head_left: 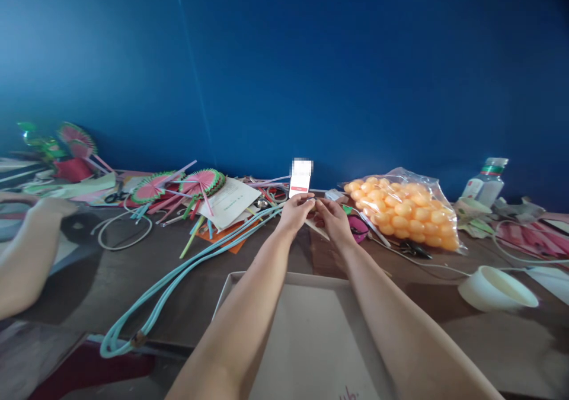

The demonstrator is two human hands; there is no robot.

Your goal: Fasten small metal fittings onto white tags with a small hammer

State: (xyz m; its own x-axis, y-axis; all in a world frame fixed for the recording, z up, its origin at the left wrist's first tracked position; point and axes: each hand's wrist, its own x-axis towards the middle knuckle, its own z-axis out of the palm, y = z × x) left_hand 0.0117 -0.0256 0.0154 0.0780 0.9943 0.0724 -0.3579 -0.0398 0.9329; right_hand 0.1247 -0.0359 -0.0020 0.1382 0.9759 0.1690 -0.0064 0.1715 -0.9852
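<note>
Both my hands meet over the back of the dark table, just in front of a phone standing upright with its screen lit. Fingers of my left hand are pinched together. Close beside it, my right hand has its fingers bent inward too. Anything between the fingertips is too small to make out. Light-blue cords run from beside my left hand toward the table's front edge. A purple roll lies just right of my right hand. Under my forearms is a shallow grey-beige box or lid.
To the right lie a clear bag of orange balls, a white tape roll and a bottle. Watermelon-patterned paper fans, papers and strips crowd the left. Another person's arm reaches in at far left. A blue wall stands behind.
</note>
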